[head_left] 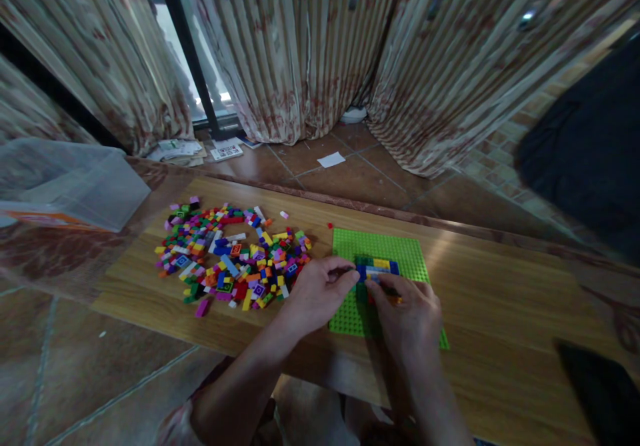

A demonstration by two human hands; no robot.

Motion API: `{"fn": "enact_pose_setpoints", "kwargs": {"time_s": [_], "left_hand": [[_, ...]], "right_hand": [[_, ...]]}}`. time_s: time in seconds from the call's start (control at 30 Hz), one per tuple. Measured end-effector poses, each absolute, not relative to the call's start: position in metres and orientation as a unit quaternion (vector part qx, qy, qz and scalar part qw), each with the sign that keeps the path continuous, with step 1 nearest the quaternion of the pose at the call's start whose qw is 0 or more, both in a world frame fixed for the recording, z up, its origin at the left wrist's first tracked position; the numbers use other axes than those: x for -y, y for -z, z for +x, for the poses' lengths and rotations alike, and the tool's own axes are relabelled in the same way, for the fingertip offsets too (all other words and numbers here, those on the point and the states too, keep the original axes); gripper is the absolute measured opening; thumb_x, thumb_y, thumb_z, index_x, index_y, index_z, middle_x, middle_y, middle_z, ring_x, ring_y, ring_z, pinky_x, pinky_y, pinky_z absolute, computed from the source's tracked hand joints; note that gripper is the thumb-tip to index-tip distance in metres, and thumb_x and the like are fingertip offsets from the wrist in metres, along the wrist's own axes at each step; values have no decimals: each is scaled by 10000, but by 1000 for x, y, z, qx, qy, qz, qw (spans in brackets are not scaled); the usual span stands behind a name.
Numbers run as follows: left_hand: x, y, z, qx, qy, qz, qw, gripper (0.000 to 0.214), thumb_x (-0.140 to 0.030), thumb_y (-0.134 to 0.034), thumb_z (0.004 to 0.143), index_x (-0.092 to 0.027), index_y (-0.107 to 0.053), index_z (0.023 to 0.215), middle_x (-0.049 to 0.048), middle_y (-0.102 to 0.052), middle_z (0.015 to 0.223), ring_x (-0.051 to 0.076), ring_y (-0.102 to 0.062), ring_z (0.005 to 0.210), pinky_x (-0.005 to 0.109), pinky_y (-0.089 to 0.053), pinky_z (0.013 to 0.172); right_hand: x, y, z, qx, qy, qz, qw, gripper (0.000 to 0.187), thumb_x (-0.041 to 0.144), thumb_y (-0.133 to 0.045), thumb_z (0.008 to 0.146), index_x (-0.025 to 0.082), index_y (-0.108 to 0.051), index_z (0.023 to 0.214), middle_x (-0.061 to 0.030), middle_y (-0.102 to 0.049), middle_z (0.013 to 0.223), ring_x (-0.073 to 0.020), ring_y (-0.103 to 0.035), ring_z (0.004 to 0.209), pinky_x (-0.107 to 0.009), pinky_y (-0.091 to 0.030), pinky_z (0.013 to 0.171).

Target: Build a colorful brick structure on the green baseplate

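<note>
A bright green studded baseplate lies on the wooden table, with a low build of toy bricks on it in dark green, yellow, blue and light tones. My left hand reaches in from the left, thumb and index finger closed together against the build's blue left edge. What sits between those fingertips is too small to tell. Over the build's near side, my right hand has its fingers curled and closed, the tips touching the bricks. Its fingers hide part of the build and whatever they pinch. Some orange shows beneath them.
A wide pile of loose toy bricks in many colours spreads left of the baseplate. A small red piece lies by its far corner. A clear plastic bin stands at the far left, and a dark flat object at the right front.
</note>
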State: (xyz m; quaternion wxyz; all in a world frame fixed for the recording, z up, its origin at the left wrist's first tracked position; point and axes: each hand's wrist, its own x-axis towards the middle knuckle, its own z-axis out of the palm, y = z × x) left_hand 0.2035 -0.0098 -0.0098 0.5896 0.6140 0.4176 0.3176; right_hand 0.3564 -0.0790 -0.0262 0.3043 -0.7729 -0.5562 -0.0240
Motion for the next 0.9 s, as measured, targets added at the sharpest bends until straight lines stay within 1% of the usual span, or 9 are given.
{"fn": "enact_pose_setpoints", "kwargs": {"time_s": [0.13,0.27,0.5,0.77,0.9], "left_hand": [[10,10,204,-422,-314,614,589,231,-341,-601,832,-160,-710,927,24,-691,760,143,-598,668,236,-449,617],[10,12,205,-424,-313,612,590,218,-319,-601,826,-153,-710,917,19,-683,749,134,-591,661,224,-435,595],[11,10,205,-430,-306,618,582,235,-319,-595,824,-154,-710,945,27,-688,774,140,-598,681,229,-445,602],[11,9,205,-428,-308,630,570,216,-306,-596,823,-151,-709,924,27,-693,770,143,-620,694,227,-461,614],[11,7,205,-435,-299,643,556,223,-314,-590,828,-152,-712,921,29,-697,764,146,-621,687,225,-456,592]], "right_hand": [[81,26,362,559,24,-766,315,268,410,-551,893,220,-740,879,-58,-741,862,-226,-555,763,-351,-420,745],[81,27,368,553,41,-763,333,248,357,-558,884,187,-739,863,-66,-735,831,-221,-567,757,-337,-440,731],[82,25,367,567,36,-757,323,220,338,-566,888,209,-741,856,-54,-726,912,-216,-541,790,-351,-428,779],[78,28,364,582,31,-740,336,207,316,-585,882,218,-758,826,-53,-714,879,-205,-529,780,-341,-424,758],[77,29,364,574,30,-748,333,197,322,-599,872,224,-763,822,-55,-711,878,-213,-519,795,-349,-420,758]]}}
